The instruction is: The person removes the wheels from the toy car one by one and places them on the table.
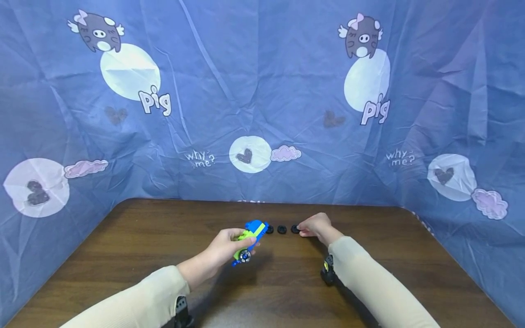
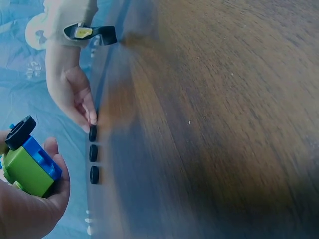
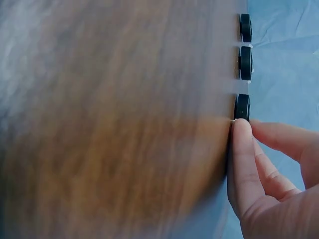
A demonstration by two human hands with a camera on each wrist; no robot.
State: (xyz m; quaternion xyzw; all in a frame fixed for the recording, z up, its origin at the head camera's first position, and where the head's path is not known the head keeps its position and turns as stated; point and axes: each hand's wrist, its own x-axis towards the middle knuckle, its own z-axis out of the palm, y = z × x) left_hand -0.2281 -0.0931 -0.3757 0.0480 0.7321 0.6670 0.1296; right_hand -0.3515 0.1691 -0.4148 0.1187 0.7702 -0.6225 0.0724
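My left hand (image 1: 221,249) grips a blue and lime-green toy car (image 1: 257,229) built of blocks, held above the table and tilted. A black wheel (image 1: 244,256) with a blue centre shows on its near end; in the left wrist view a black tyre (image 2: 21,132) stands out from the green body (image 2: 31,172). My right hand (image 1: 316,225) pinches the edge of the rightmost black tyre (image 3: 242,106) between thumb and fingertips. That tyre lies on the table, in line with a middle tyre (image 1: 281,229) and a left tyre (image 1: 270,229), which the car partly overlaps in the head view.
The brown wooden table (image 1: 262,296) has its far edge just behind the row of tyres. A blue printed cloth (image 1: 262,91) hangs behind and at both sides. Dark wrist-worn devices sit at the left cuff (image 1: 182,312) and right cuff (image 1: 328,271).
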